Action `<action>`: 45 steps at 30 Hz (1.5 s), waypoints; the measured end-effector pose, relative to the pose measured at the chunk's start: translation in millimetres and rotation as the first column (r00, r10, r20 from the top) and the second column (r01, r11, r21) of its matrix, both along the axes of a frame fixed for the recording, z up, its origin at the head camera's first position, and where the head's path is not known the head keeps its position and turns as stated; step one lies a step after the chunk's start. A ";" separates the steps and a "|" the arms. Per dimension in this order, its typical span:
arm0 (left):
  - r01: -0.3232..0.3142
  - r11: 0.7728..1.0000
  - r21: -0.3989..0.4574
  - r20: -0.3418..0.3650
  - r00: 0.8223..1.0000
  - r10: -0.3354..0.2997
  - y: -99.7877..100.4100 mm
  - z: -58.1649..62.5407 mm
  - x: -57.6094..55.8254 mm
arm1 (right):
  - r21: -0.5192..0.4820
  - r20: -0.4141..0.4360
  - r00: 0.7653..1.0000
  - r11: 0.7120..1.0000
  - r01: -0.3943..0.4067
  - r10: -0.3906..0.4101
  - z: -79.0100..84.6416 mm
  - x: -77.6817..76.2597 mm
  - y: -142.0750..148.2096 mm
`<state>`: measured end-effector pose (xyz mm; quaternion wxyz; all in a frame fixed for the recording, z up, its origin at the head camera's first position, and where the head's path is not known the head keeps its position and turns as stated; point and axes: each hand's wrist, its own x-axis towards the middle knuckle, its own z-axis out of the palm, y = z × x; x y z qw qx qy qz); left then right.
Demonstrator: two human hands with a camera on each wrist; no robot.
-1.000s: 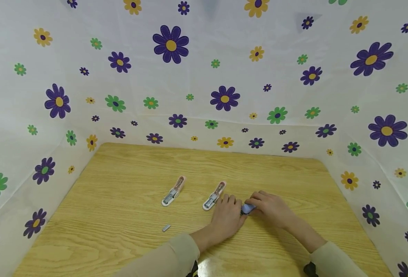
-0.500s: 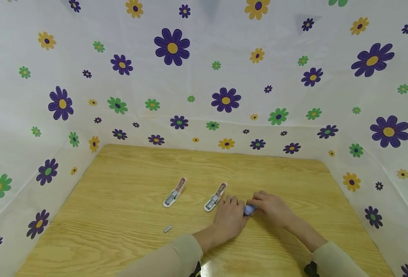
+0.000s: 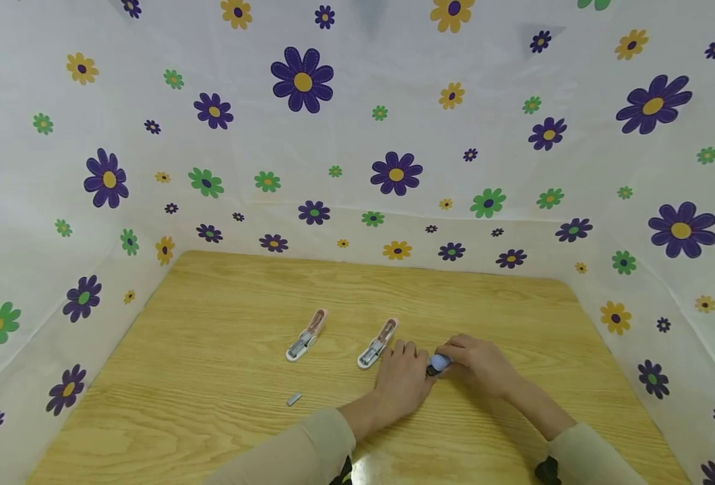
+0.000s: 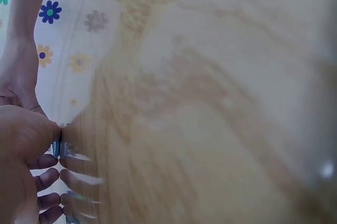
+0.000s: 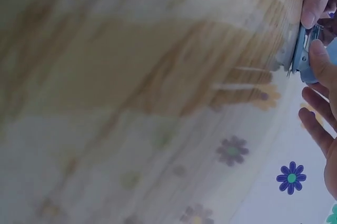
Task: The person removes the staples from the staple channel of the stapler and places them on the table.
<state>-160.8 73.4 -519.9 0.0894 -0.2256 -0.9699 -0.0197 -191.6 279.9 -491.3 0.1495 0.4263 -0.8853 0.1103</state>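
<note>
Between my two hands, low over the wooden table, is a small light-blue stapler (image 3: 439, 363) with a dark part and metal showing at its left end. My left hand (image 3: 403, 378) holds that end; in the right wrist view its thumb (image 5: 311, 11) lies against the metal. My right hand (image 3: 477, 364) pinches the blue end between thumb and fingers, its other fingers loosely spread. In the left wrist view only a sliver of the stapler (image 4: 56, 148) shows beyond the left thumb. Fingers hide much of its body.
Two opened pink-and-white staplers, one farther left (image 3: 305, 336) and one near my left hand (image 3: 378, 344), lie on the wooden table (image 3: 211, 377). A short strip of staples (image 3: 294, 399) lies nearer me. Flower-printed cloth (image 3: 345, 141) walls the table at the back and sides.
The blue part of the stapler has tipped up slightly, and more of the dark part beneath shows. Both hands stay in nearly the same place; the head view has shifted a little.
</note>
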 end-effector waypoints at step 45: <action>0.002 1.000 0.000 -0.004 1.000 -0.002 -0.1 -1.6 0.6 | 0.043 -0.017 0.981 0.980 0.196 -0.196 9.3 -4.6 23.4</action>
